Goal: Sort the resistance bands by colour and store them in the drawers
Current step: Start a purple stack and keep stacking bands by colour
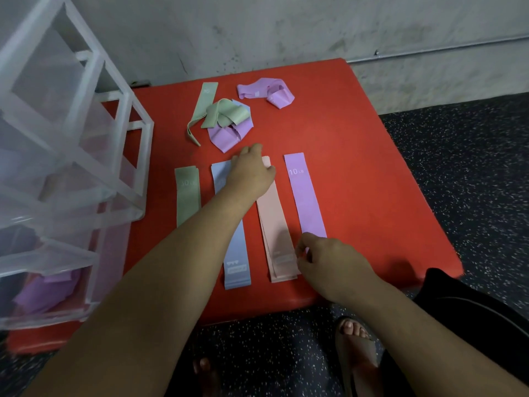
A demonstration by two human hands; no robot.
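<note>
Drawers: the clear drawer unit [71, 167] stands at the left of the red worktop [372, 167]; a stored purple band [45, 293] shows through a low drawer
Green band: the green band [187, 196] lies flat; long axis runs away from the person; its printed weight is at the far end
Unsorted heap: the heap [226, 118] of green, purple and blue bands lies tangled behind the row; a crumpled purple band [266, 93] sits to its right, apart
Blue band: the blue band [236, 253] lies parallel to the green; label end nearest the person; the left forearm crosses it
Left grip: the left hand [252, 173] rests knuckles-up over the far ends of blue and pink; fingers curled down; whether they pinch anything I cannot tell
Pink band: the pink band [273, 224] looks layered, edges slightly stepped; same long axis; squaring it seems the step in hand; pin the far end, draw the near end taut, line up the edges
Purple band: the flat purple band [305, 196] lies parallel; "10 LB" end far
Right grip: the right hand [323, 259] sits at the near ends of pink and purple; fingers curled; which band it has, if any, I cannot tell
</note>
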